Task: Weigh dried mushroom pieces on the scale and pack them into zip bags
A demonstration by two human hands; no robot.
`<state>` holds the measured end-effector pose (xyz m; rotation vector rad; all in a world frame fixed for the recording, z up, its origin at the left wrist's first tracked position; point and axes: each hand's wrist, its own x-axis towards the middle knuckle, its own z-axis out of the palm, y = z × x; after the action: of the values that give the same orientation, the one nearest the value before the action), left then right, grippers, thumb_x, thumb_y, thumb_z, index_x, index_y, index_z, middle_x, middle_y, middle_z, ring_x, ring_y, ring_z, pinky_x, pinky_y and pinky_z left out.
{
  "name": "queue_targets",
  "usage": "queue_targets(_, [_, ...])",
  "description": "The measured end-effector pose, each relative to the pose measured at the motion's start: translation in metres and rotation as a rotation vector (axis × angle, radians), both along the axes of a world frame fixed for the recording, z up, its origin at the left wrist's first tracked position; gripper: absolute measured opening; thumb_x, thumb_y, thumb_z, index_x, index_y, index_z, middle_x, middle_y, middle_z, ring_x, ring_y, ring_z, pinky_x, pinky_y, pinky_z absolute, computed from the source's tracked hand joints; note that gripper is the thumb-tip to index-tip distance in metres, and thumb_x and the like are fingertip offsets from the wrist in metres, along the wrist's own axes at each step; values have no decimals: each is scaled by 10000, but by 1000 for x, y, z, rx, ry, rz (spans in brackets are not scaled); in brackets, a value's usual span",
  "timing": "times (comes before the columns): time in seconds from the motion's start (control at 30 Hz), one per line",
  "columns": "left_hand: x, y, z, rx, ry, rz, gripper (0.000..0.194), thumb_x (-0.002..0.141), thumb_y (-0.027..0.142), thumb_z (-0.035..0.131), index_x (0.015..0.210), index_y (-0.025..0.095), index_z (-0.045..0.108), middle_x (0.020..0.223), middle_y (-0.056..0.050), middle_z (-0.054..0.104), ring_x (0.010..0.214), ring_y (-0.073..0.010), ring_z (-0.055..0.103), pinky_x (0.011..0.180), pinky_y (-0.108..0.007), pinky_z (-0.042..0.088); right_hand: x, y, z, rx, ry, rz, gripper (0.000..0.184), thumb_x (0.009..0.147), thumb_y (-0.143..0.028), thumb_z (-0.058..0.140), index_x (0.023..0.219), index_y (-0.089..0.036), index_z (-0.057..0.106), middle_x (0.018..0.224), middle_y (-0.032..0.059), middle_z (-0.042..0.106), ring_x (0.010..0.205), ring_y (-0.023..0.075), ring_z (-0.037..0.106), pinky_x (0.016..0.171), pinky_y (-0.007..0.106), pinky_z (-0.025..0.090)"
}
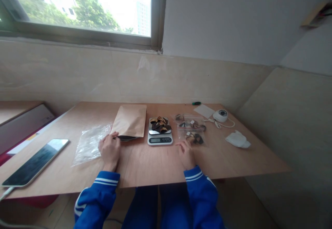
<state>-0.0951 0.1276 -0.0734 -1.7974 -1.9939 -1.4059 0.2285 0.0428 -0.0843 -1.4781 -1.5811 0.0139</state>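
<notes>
My left hand (110, 151) is closed at the lower left corner of a brown kraft paper pouch (131, 121), whose dark mouth faces me. Right of the pouch is a white digital kitchen scale (160, 141) bearing a heap of dark and tan dried pieces (160, 124). My right hand (186, 154) rests on the table right of the scale, its fingers curled together; anything inside them is hidden. Just beyond it lies a clear zip bag (194, 138) with similar dried pieces, and more small zip bags (192, 124) lie behind that one.
A crumpled clear plastic bag (89, 146) and a phone (36, 162) on a cable lie to the left. Toward the right are a white round corded device (220, 115), a white card (204, 111), a green-handled item (196, 103) and a crumpled white tissue (238, 139). A wall backs the table (145, 166).
</notes>
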Motion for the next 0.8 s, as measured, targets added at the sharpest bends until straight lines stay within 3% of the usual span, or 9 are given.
queue_targets(0.1, [1,-2,3,-2,-17,53,304,792,165,412,969,200,657,1059,-60,688,1089,-247,545,1020,-417,321,1,0,0,-22,19,-2,286,802,-70,393,751,-196,644,778,53,587,801,211,560,740,321,429])
queue_targets(0.2, [2,-5,6,-29,-38,231,376,793,176,412,1106,179,621,1233,-97,609,1149,-272,512,1031,-451,301,2,0,-1,-34,24,5,284,805,-73,389,745,-196,638,774,50,585,797,208,562,743,318,426])
queue_targets(0.27, [2,-5,6,-129,-23,337,419,803,211,422,1182,126,576,1292,-160,554,1186,-317,479,1021,-493,294,3,0,-2,-37,27,5,282,808,-76,389,741,-196,636,772,49,583,800,207,562,747,317,425])
queue_targets(0.37, [-3,-4,2,-322,42,390,421,836,255,390,1150,46,576,1182,-236,588,1114,-358,512,971,-524,317,3,1,-3,-40,32,10,288,809,-77,384,742,-193,638,775,53,585,804,208,565,748,316,426])
queue_targets(0.47, [-11,-3,-1,-385,87,389,393,860,318,366,1028,68,619,1095,-235,609,1048,-379,525,892,-539,352,3,1,-5,-39,35,7,284,808,-82,391,744,-194,644,780,53,593,802,208,566,747,317,427])
queue_targets(0.63, [-19,-3,2,-270,-97,473,293,835,332,431,927,114,605,1027,-213,613,1056,-392,500,860,-596,343,5,1,-4,-1,36,9,285,803,-90,402,739,-204,654,760,47,586,778,205,565,721,313,433])
queue_targets(0.73, [-17,-3,4,-39,-245,556,294,863,368,430,948,133,585,1023,-180,602,1052,-363,502,887,-603,336,-2,-3,5,62,58,33,285,817,-91,400,758,-204,655,768,48,594,787,203,568,734,320,440])
queue_targets(0.8, [-13,-4,2,172,-260,483,284,880,376,430,957,142,572,977,-146,595,991,-311,525,894,-566,358,-20,-9,16,92,104,76,279,842,-98,394,811,-203,652,799,50,610,812,202,570,751,328,448])
